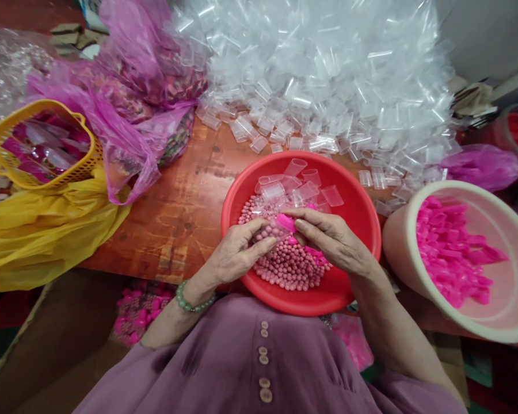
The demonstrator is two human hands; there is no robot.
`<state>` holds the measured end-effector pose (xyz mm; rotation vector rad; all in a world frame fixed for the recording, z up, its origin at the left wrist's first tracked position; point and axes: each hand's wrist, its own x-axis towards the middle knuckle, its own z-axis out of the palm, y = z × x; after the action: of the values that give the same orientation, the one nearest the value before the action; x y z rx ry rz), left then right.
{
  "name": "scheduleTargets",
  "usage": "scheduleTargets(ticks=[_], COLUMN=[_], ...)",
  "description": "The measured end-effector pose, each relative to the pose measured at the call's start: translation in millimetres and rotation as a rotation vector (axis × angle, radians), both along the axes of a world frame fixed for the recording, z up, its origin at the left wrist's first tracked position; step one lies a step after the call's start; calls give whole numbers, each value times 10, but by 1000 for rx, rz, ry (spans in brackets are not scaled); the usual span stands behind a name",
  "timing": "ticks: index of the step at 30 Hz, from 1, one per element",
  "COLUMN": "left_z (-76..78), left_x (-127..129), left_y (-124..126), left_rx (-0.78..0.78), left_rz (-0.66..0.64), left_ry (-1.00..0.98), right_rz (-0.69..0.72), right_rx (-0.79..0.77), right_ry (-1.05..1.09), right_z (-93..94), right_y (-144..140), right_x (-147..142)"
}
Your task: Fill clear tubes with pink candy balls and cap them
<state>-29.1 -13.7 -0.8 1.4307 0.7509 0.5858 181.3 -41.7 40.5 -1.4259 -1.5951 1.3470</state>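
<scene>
Over the red basin [366, 218], my left hand [237, 250] grips a clear plastic tube [270, 231] that appears to hold pink beads. My right hand [336, 238] pinches a bright pink plastic cap [286, 223] at the tube's right end; whether the cap is seated in it I cannot tell. Below both hands lies a heap of small pink beads [289, 267]. Several empty clear tubes [304, 192] rest on the beads at the basin's far side. More bright pink pieces [315, 256] lie by my right fingers, partly hidden.
A big pile of clear tubes [328, 75] covers the table's back. On the right stands a pale bucket [399, 241] of pink caps [453, 247]. A yellow basket [97, 152], a yellow bag [47, 230] and purple bags [133, 69] occupy the left. Below is an open cardboard box [64, 328].
</scene>
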Motion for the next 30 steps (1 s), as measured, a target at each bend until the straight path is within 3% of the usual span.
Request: scheduleTargets(ticks=[5, 11, 15, 18, 24, 30], left_z=[-92, -128, -103, -80, -53, 3], left_x=[25, 42, 54, 62, 61, 77], left_y=[8, 34, 36, 41, 48, 37], left_rx=[-34, -100, -146, -172, -160, -224], left_rz=[32, 71, 64, 57, 69, 95], left_ry=[-35, -116, -135, -165, -217, -291], right_rz=[68, 150, -43, -183, -203, -286], right_rx=[52, 33, 43, 178, 451, 461], right_ry=[-298, -297, -144, -79, -153, -216], right_z=[178, 184, 75, -7, -85, -120], right_y=[0, 3, 22, 41, 39, 30], right_x=[86, 216, 142, -16, -311, -398])
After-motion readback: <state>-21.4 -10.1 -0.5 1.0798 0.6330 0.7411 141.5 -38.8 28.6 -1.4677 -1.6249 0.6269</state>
